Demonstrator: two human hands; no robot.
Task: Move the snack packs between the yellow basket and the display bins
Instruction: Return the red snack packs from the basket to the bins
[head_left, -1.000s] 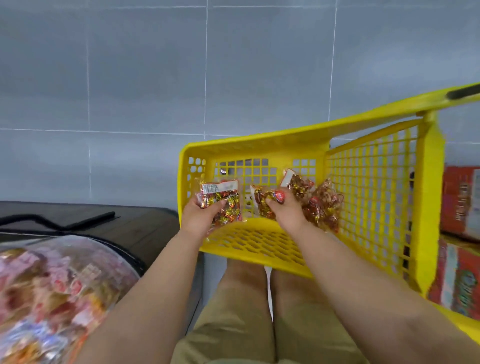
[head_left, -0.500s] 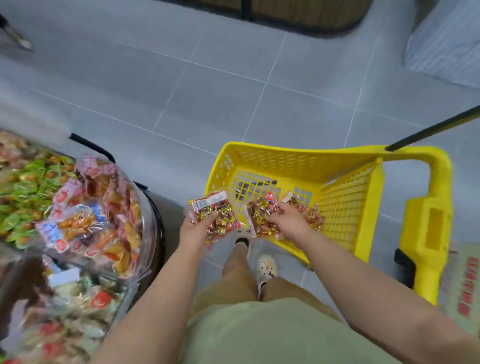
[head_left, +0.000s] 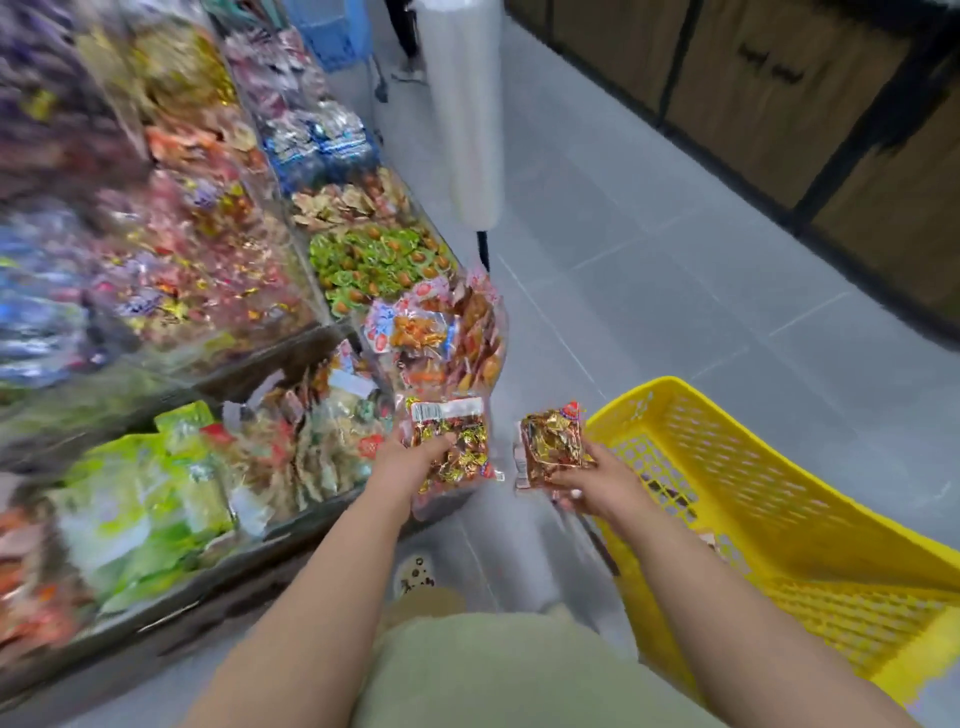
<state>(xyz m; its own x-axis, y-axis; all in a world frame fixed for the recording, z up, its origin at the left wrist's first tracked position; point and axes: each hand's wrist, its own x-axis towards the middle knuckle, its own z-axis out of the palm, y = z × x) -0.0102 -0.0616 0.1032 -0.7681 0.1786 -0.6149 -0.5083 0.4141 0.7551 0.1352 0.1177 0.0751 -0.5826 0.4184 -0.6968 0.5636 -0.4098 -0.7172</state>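
Observation:
My left hand (head_left: 410, 460) grips a clear snack pack of gold and red wrapped sweets (head_left: 457, 441) with a white label on top. It hangs in front of the near end of the display bins (head_left: 332, 322). My right hand (head_left: 592, 480) holds a second, similar snack pack (head_left: 550, 447) just left of the yellow basket (head_left: 769, 519). The yellow basket stands on the floor at the lower right; a few dark packs show through its mesh.
The clear bins run along the left, heaped with green, orange, red and blue snack packs. A grey tiled aisle lies ahead, with a roll of clear film (head_left: 462, 104) standing in it. Brown cartons on dark shelving (head_left: 779, 88) line the right side. My legs and shoe are below.
Both hands lifted their packs out of the basket and swung left toward the bins. The view turned from the basket to the bin row and aisle.

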